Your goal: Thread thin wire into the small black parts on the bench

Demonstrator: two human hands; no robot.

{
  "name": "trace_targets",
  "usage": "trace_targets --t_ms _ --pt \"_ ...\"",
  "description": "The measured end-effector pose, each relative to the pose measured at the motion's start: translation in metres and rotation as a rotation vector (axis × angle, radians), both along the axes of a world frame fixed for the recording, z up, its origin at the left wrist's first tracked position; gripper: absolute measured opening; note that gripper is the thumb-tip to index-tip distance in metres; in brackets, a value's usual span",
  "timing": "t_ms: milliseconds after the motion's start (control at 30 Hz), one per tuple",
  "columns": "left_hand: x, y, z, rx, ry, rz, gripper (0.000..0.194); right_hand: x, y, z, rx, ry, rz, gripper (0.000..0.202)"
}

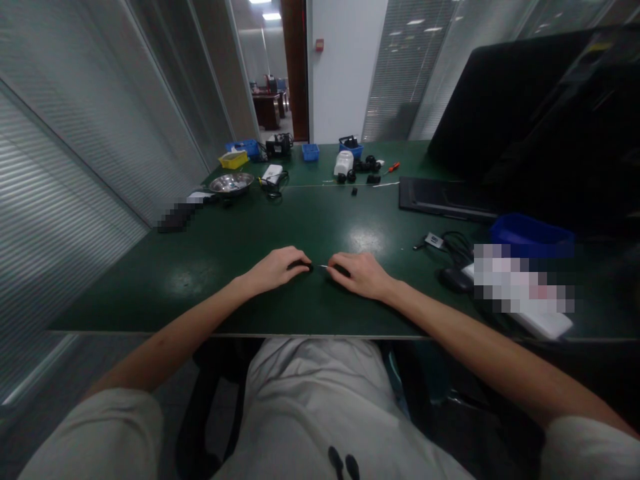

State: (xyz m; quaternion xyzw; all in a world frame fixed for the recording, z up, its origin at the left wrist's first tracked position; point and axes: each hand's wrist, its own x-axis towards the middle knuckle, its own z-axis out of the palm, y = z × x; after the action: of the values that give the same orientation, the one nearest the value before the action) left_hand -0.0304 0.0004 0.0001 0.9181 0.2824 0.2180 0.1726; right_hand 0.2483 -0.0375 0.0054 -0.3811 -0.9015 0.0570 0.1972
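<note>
Both hands rest low over the green table (300, 227), near its front edge. My left hand (281, 268) pinches a small black piece (311, 267) between thumb and fingers. Just to the right, my right hand (361, 273) is closed on a thin tool whose light metal tip (323, 267) points left toward the black piece. A small gap shows between tip and piece. The tool's handle is mostly hidden by the fingers.
A metal bowl (231, 183), a yellow tray (233, 159) and a blue tray (310, 153) stand toward the back. A white device (344, 163) sits among black parts, with an orange screwdriver (394, 167) nearby. At right are a black mouse (456, 280) and a blue bin (531, 235).
</note>
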Motion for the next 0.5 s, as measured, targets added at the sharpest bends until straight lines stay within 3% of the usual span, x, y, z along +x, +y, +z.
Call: trace_targets --t_ms 133,233,367,500 --pt "-0.022 0.021 0.002 0.006 0.036 0.094 0.029 0.001 0.001 -0.001 -0.005 0.008 0.005 0.026" --pt "-0.065 0.049 0.01 0.014 -0.002 0.334 0.032 0.003 0.002 -0.003 -0.005 0.021 0.01 0.026" --pt "-0.165 0.078 0.023 0.035 -0.131 0.906 0.035 0.004 0.003 -0.003 -0.005 0.029 0.011 0.026" --pt "-0.272 0.071 0.02 -0.044 -0.113 1.427 0.036 0.004 0.002 -0.001 -0.005 0.021 0.007 0.026"
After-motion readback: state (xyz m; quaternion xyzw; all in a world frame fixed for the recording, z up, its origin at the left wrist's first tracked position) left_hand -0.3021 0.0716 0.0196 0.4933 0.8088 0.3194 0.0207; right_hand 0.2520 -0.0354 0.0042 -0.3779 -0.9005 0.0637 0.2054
